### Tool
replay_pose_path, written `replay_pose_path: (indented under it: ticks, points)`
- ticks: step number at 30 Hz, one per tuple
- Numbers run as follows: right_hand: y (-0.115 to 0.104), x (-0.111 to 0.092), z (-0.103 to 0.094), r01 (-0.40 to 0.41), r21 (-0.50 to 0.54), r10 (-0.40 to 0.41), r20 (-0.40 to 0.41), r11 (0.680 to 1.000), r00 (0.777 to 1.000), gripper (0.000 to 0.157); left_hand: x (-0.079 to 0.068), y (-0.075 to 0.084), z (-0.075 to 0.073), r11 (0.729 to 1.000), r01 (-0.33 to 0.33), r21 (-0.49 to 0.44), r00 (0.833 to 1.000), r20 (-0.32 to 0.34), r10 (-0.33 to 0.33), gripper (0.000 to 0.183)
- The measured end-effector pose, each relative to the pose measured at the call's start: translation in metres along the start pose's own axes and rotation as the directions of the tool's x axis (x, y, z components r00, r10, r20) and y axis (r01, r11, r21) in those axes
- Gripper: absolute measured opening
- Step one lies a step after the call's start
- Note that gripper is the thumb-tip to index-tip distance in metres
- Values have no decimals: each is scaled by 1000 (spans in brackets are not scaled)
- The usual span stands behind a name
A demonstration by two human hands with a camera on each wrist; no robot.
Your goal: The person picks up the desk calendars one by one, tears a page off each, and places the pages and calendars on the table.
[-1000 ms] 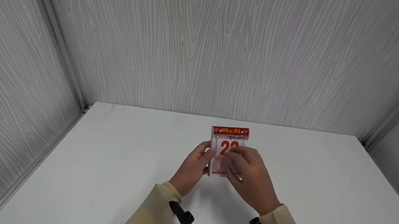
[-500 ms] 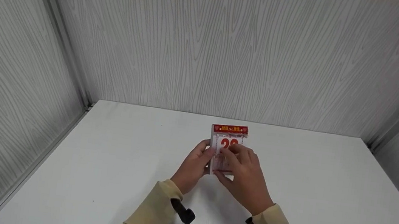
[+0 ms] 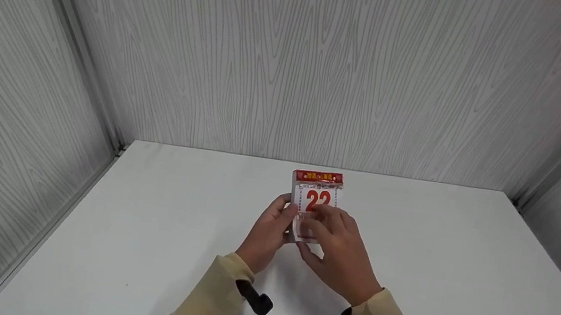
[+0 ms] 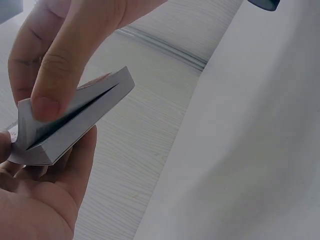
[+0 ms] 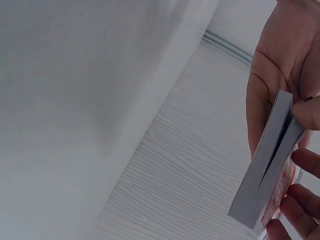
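A small tear-off calendar (image 3: 317,196) with a red header strip and a big red 22 is held above the table, tilted toward the head camera. My left hand (image 3: 263,235) grips its left side, thumb on the front edge; in the left wrist view its fingers (image 4: 82,155) lie behind the block. The right hand (image 3: 340,256) is at the lower right, fingertips over the front page. Its thumb (image 4: 47,107) sits at the bottom edge by a dark gap in the page block (image 4: 95,116). The right wrist view shows this split too, with the calendar's block (image 5: 265,155) edge-on.
A white tabletop (image 3: 155,217) spreads beneath both hands. Grey wood-grain panels rise at the back (image 3: 269,70), with another panel on the left (image 3: 10,92) and one at the right. Dark wrist cameras, such as the left one (image 3: 253,298), hang under the cuffs.
My right hand shifts left and down along the calendar's front, its thumb moving to the bottom edge. The calendar drifts slightly left and up, and more of the red number shows. The left hand keeps its grip.
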State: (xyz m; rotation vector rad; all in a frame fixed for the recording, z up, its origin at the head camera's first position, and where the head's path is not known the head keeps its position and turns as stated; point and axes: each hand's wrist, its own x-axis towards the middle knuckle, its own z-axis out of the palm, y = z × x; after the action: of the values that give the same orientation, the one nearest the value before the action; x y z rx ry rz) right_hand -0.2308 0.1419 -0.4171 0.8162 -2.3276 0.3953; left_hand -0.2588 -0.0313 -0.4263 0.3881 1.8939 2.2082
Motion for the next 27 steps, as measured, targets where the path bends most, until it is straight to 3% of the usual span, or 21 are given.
replay_pose_path:
  ticks: [3, 7, 22, 27]
  points:
    - [-2, 1, -2, 32, 17, -32, 1, 999, 999, 30, 0, 1, 0, 1000, -3, -16, 1000, 8, 3, 44]
    - [-5, 2, -4, 39, 53, -40, 21, 998, 999, 23, -1, 3, 1, 999, -4, -42, 1000, 20, 5, 44]
    - [-3, 1, -4, -18, 167, 14, 25, 986, 1000, 22, -3, 4, 3, 996, -23, -90, 998, 48, 27, 45]
    - [-1, 1, -5, -58, 256, 48, 42, 965, 998, 23, -2, 4, 3, 996, -35, -83, 997, 60, 40, 47]
